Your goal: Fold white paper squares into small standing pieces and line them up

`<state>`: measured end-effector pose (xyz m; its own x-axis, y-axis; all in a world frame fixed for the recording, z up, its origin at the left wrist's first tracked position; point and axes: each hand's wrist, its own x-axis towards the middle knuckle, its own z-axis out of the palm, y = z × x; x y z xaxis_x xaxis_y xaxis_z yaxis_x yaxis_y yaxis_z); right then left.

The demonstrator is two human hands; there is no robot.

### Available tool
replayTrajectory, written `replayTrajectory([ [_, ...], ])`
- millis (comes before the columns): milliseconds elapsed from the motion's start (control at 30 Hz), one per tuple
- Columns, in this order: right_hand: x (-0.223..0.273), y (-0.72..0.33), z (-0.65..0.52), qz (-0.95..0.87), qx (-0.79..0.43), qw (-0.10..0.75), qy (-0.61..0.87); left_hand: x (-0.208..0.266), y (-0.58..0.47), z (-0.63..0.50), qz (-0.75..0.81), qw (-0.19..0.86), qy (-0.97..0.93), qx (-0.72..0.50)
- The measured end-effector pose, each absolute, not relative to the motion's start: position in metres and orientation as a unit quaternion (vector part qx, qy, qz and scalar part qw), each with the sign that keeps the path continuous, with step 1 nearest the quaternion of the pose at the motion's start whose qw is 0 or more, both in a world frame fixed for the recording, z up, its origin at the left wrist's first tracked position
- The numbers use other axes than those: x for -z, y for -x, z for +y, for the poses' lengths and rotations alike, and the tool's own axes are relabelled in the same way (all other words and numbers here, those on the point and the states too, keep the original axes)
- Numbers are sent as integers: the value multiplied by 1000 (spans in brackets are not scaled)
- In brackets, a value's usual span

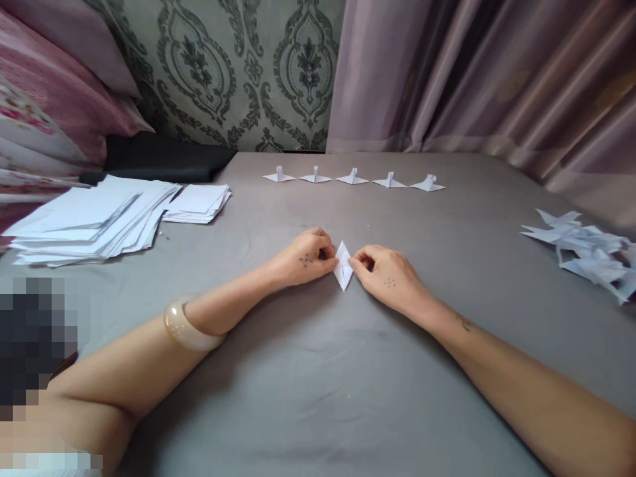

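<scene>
A small white folded paper (342, 268), diamond-shaped with its long points facing away from and toward me, is between my hands near the middle of the grey surface. The fingertips of my left hand (311, 257) are closed in a pinch on its left corner. On the right corner, my right hand (387, 273) pinches with thumb and finger, the other fingers curled. Fold lines cross the paper's middle. Whether it touches the surface or is held just above it, I cannot tell.
Along the back stands a row of several folded paper birds (353, 177). A heap of folded papers (591, 248) lies at the right. On the left are a large paper stack (89, 222), a smaller stack of sheets (197, 202) and a black folded item (169, 156). Curtains (447, 73) hang behind.
</scene>
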<state>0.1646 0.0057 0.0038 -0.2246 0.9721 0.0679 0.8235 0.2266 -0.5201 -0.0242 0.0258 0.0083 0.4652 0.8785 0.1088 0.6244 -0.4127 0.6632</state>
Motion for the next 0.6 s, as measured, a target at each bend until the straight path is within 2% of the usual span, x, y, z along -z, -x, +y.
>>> replayTrajectory([
  [600,-8,-160,2,-757,-182,178,602,0,25,26,476,254,-808,-238],
])
